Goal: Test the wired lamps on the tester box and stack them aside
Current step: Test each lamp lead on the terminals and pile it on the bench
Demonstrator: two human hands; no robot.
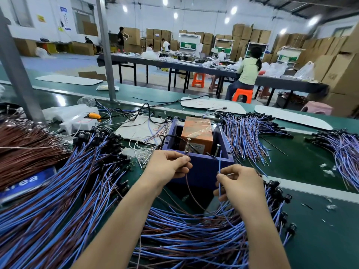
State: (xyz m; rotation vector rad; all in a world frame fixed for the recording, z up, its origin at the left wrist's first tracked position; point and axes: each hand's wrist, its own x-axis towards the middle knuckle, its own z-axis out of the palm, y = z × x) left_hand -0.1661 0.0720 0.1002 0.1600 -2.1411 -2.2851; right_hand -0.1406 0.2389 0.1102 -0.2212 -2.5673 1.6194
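Frame centre: left hand pinches the brown lead just below the tester box's left screw; right hand pinches the blue lead, upright, tip beside the right screw.

walls: white | light: round ceiling lights, lit | floor: blue | furniture: long dark tables, orange stools | rear: stacked cardboard boxes | near: grey steel post
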